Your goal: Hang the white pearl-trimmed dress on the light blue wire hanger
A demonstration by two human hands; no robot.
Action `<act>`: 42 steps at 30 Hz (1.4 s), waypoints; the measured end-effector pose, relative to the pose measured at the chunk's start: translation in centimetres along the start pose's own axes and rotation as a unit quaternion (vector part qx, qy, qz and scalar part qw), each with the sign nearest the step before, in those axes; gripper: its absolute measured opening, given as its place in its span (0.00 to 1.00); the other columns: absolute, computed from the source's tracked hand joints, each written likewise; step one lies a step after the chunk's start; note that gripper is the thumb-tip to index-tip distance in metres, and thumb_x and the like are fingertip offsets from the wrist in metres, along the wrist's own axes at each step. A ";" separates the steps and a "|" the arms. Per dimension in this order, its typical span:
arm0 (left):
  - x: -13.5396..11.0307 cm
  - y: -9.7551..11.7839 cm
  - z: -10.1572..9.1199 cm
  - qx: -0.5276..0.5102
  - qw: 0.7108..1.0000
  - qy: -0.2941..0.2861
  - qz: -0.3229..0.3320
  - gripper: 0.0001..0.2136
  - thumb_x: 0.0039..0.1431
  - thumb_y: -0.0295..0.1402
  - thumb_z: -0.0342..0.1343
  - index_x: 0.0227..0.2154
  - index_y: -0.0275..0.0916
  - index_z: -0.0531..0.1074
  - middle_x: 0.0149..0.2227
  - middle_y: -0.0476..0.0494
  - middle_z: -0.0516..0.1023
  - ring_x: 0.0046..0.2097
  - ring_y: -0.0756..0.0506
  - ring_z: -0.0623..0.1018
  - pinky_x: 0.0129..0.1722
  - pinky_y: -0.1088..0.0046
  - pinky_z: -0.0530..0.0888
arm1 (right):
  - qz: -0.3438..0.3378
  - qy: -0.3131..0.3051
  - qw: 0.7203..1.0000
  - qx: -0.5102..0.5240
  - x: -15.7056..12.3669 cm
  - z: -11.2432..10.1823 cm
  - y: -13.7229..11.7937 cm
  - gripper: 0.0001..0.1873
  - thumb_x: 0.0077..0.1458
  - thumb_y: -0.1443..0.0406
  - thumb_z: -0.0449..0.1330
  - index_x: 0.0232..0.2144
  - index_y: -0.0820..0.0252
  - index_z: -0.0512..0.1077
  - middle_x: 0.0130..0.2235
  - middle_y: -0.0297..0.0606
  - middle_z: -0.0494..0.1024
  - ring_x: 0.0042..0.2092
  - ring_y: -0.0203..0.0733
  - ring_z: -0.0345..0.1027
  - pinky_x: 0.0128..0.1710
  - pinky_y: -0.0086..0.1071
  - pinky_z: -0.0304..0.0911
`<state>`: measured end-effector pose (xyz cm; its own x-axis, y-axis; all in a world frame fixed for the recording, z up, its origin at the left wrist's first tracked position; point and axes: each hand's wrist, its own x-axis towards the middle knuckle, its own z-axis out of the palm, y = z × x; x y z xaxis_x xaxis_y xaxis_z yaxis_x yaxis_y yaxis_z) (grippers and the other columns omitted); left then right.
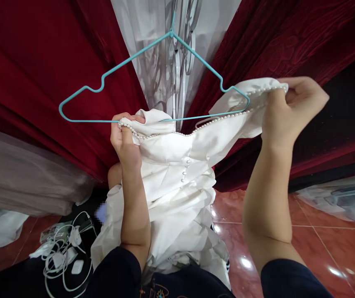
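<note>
A white dress [171, 153] with a pearl-beaded neckline and a short row of buttons hangs down in front of me. My left hand [126, 136] is closed on one side of its beaded top edge. Out to the right, my right hand [289, 105] grips the other side and stretches the top sideways. A light blue hanger [136, 54] hangs just above; its right end passes into the dress's right side. The hanger's left end sticks out past my left hand, outside the dress. Its lower bar runs behind or against my left fingers; I cannot tell which.
Dark red curtains [80, 54] flank a white drape [146, 41] and white metal scrollwork [177, 66]. White cables [56, 265] and a small white case [77, 267] lie on a black surface at lower left. Red tiles [314, 248] cover the floor. Pale tulle [341, 198] hangs at right.
</note>
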<state>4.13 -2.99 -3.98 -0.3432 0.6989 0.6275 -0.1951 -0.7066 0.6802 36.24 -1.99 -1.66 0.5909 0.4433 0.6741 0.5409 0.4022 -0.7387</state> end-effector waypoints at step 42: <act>12.2 5.1 -2.0 0.341 0.933 -0.077 0.083 0.19 0.57 0.07 0.61 0.40 0.39 0.76 0.33 0.55 0.74 0.26 0.53 0.69 0.28 0.73 0.65 | -0.135 -0.184 0.971 0.075 -9.2 3.7 -4.2 0.08 0.64 0.60 0.63 0.35 0.54 0.82 0.35 0.38 0.81 0.37 0.42 0.72 0.35 0.38 0.65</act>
<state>-2.86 1.68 6.44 -0.1709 0.6305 0.7571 0.4969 -0.6084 0.6188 26.34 -4.74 -4.76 0.1696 0.5504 0.8175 0.5364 0.6443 -0.5451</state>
